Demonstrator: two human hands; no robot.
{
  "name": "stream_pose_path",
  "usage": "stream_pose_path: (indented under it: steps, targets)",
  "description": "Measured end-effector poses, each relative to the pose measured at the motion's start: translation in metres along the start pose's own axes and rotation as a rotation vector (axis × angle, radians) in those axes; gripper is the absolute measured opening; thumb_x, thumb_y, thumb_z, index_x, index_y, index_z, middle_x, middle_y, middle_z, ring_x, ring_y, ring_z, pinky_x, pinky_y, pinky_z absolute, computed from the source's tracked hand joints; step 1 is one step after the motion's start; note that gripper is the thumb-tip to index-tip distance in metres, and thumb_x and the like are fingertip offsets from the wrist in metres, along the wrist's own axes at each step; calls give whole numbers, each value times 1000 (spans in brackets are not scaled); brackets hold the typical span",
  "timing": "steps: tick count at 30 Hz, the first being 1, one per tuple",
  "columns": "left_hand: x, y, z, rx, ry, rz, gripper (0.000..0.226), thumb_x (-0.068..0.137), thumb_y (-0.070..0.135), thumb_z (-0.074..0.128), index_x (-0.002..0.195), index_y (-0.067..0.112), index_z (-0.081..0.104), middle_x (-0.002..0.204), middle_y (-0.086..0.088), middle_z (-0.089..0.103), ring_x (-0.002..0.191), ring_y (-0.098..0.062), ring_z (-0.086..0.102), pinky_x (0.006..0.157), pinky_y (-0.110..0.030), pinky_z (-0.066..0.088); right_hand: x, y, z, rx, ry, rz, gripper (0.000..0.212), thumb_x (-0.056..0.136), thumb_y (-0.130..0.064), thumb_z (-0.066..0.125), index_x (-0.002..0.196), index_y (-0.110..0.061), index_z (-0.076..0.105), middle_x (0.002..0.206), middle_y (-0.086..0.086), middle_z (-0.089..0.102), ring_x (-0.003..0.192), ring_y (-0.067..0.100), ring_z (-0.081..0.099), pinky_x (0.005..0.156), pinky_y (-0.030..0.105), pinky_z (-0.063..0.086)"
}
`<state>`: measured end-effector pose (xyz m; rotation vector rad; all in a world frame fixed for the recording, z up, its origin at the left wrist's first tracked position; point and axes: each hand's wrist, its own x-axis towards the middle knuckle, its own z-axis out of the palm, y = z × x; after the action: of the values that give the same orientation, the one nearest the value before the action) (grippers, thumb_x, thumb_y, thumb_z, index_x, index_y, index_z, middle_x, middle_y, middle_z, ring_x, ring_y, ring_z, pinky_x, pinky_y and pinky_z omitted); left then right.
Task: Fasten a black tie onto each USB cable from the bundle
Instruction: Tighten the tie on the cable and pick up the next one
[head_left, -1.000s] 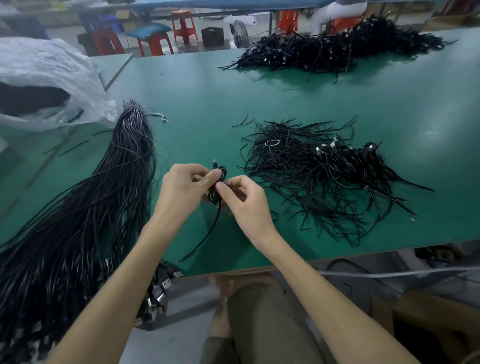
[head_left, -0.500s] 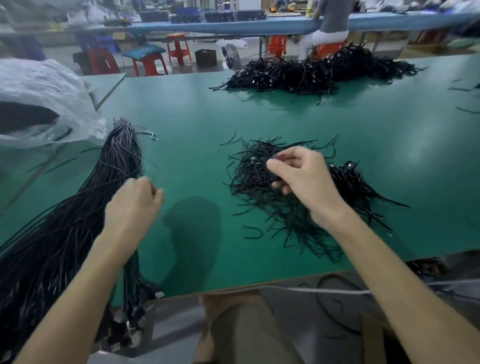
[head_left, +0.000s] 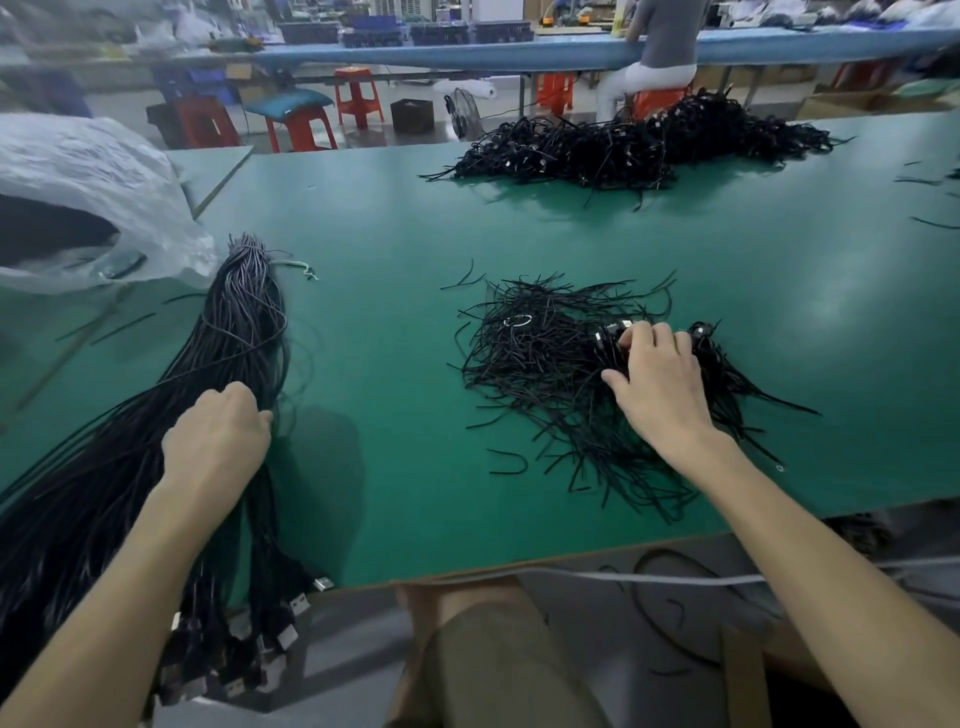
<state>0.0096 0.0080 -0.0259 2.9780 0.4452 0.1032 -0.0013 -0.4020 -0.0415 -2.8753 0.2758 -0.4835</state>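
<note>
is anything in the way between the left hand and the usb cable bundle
Nothing visible: the left hand touches the right edge of the cable bundle. Whether it grips a cable is hidden.

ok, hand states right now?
Left hand: on the cable bundle, grip hidden, cannot tell.
Right hand: open, fingertips on a coiled cable.

Your left hand lies palm down on the left, its back toward you. The fingers curl under and out of sight, so its grip can't be read. Your right hand reaches forward palm down, thumb splayed left, fingers loosely bent and slightly spread. Both forearms are bare and outstretched.
</note>
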Motion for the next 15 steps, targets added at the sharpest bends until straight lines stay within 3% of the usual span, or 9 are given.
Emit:
stream_pose_path:
  steps: [5,8,12,15]
  targets:
    - [-7,8,-9,-209,110,161,18,99,25,67,91,10,63,91,-10,63,77,-31,56,69,-41,43,4,5,-6,53,-28,-31,37,96,-25,71,123,-9,52,123,11,56,116,29,47,98,42,45]
    - [-15,29,-16,-393,48,303,13,96,24,72,88,15,65,86,-4,67,72,-24,64,74,-40,51,4,3,-10,35,-52,-26,38,96,-24,70,126,-7,52,125,13,55,118,31,46,99,43,45]
    - [-36,65,-24,-512,-7,516,15,95,22,73,84,23,63,83,4,63,64,-11,59,64,-28,44,-3,-15,-16,-88,-34,-19,47,97,-25,67,135,-7,48,133,16,47,124,34,41,104,47,37]
    - [-53,89,-28,-628,-129,666,14,94,27,72,84,31,64,85,7,63,60,-4,54,59,-17,42,-19,-42,-20,-70,70,-155,52,94,-19,66,142,-14,46,143,10,42,134,30,34,113,48,25]
